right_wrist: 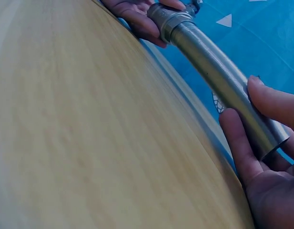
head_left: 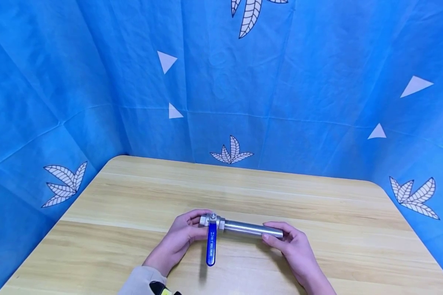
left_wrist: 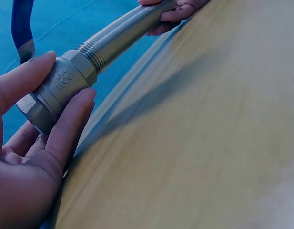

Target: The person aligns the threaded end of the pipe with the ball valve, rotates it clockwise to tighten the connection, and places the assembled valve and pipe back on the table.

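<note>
A ball valve [head_left: 217,221] of silvery metal, with a long blue lever handle [head_left: 211,246], is held by my left hand [head_left: 179,235]. Thumb and fingers pinch its body from both sides in the left wrist view. A plain metal pipe [head_left: 243,228] runs out of the valve's right end; threads [left_wrist: 92,53] show at the joint. My right hand [head_left: 293,250] grips the pipe near its free end, thumb on one side and fingers on the other. Valve and pipe are held above the table, and their shadow falls on the wood. The lever points toward me.
The light wooden table [head_left: 151,184] has rounded far corners. Blue cloth [head_left: 221,82] with white leaves and triangles hangs behind it and at both sides. A black and yellow band [head_left: 162,289] sits at my left sleeve [head_left: 140,280].
</note>
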